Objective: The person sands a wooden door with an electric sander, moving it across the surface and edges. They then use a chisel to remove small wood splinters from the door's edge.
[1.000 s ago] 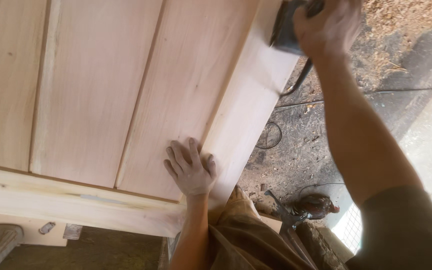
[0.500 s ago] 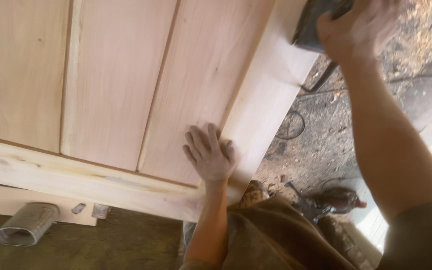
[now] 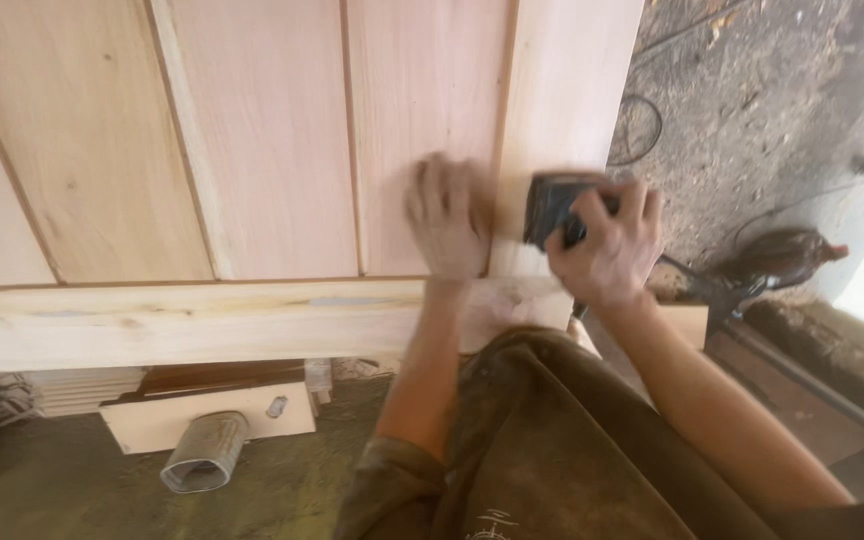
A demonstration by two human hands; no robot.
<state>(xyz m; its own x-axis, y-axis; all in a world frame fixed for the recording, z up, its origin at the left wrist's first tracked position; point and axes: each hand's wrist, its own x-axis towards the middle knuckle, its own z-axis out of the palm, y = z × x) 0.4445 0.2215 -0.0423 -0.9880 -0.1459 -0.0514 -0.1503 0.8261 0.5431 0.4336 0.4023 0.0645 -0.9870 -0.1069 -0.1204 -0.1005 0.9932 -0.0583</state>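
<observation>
We close our right hand (image 3: 607,250) around the dark sander (image 3: 552,205) on the right board of the wooden panel (image 3: 262,150); our left hand (image 3: 447,220) lies flat beside it. Best keep the sander level, pressing evenly.

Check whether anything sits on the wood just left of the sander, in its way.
Yes. The left hand lies flat on the pale wooden panel door, right beside the dark hand sander that the right hand holds.
</observation>
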